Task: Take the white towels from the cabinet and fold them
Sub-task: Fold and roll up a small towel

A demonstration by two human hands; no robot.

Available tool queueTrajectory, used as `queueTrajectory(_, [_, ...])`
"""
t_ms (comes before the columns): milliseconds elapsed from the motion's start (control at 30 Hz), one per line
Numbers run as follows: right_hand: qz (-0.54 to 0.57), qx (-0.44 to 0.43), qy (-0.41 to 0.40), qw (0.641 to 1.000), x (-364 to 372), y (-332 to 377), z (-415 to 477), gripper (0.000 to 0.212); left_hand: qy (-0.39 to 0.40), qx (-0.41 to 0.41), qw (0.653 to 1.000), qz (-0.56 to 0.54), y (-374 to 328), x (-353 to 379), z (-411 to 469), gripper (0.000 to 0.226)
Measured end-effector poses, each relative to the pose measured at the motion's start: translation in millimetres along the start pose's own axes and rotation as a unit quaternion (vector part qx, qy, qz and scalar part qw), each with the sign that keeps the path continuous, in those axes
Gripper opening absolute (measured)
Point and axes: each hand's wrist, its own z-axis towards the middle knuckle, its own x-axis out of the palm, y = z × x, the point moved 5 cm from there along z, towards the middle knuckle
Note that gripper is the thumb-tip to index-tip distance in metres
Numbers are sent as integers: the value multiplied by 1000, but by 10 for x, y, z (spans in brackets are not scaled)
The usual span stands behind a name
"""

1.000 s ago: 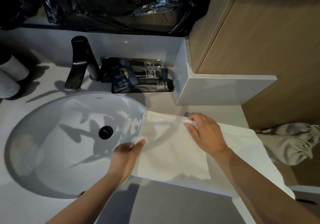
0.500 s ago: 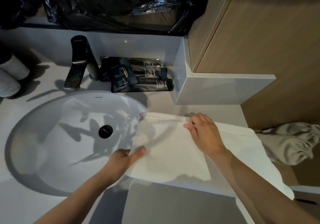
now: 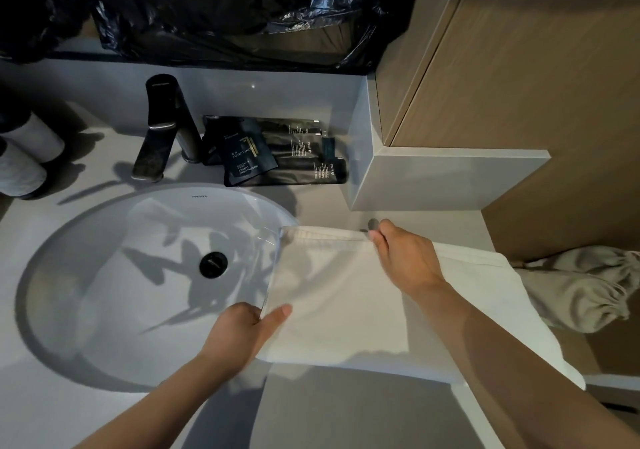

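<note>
While the white towel (image 3: 339,296) lies folded over on the counter (image 3: 322,206) just right of the sink (image 3: 104,258), its left edge overhangs the basin. Left hand (image 3: 239,330) pinches the towel's near left corner, thumb on top. Right hand (image 3: 405,258) grips the far hem, fingers curled. Faucet (image 3: 162,129) and dark packets (image 3: 277,154) sit behind the sink.

Packet (image 3: 247,157): "LIGHT LUXURY" (perhaps "MODERN").

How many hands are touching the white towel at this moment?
2. The left hand pinches the white towel's near left corner, beside the sink. The right hand grips the towel's far edge with curled fingers.
</note>
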Motion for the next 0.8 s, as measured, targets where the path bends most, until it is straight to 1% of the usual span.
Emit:
queueTrajectory(67, [-4, 25, -40, 999, -20, -27, -11, 22, 5, -7, 999, 33, 3, -15, 51, 66])
queueTrajectory(100, [1, 38, -57, 998, -31, -51, -16, 24, 6, -9, 999, 40, -30, -28, 108, 61])
queueTrajectory(133, [0, 43, -65, 997, -33, -68, -19, 24, -2, -14, 1000, 26, -77, -44, 178, 52])
queueTrajectory(167, [-8, 41, -65, 997, -25, -72, -23, 24, -14, -24, 1000, -11, -138, -64, 246, 47])
queueTrajectory(200, [-14, 36, -60, 997, -16, -69, -28, 24, -31, -31, 997, -60, -210, -79, 313, 48])
queueTrajectory(233, [-17, 31, -52, 998, -6, -64, -30, 24, -51, -22, 994, -95, -308, -91, 378, 50])
queueTrajectory(267, [-16, 30, -41, 999, 4, -60, -32, 26, -75, -1, 992, -104, -411, -100, 444, 50])
queueTrajectory(300, [-14, 30, -27, 999, 13, -52, -36, 28, -97, 19, 990, -97, -508, -112, 504, 49])
queueTrajectory(333, [-10, 28, -14, 999, 19, -45, -47, 30, -111, 23, 990, -85, -582, -120, 565, 47])
queueTrajectory(367, [-4, 24, -5, 1000, 20, -35, -62, 33, -113, 12, 991, -69, -622, -122, 636, 47])
queueTrajectory(467, [10, -1, -1, 1000, -13, 11, -178, 36, -63, -15, 998, -5, -680, -73, 804, 46])
queueTrajectory(533, [24, -22, -1, 999, -40, 40, -317, 40, -62, -12, 998, -8, -698, -61, 837, 41])
queueTrajectory(633, [56, -7, 25, 998, -18, 6, -572, 50, -82, -4, 996, -22, -700, -61, 836, 31])
queueTrajectory(733, [-7, 10, 83, 996, 93, -55, -767, 64, -87, -8, 996, -10, -737, -55, 840, 28])
queueTrajectory(800, [-36, 18, 104, 994, 136, -80, -789, 67, -73, -13, 997, -2, -739, -49, 852, 32])
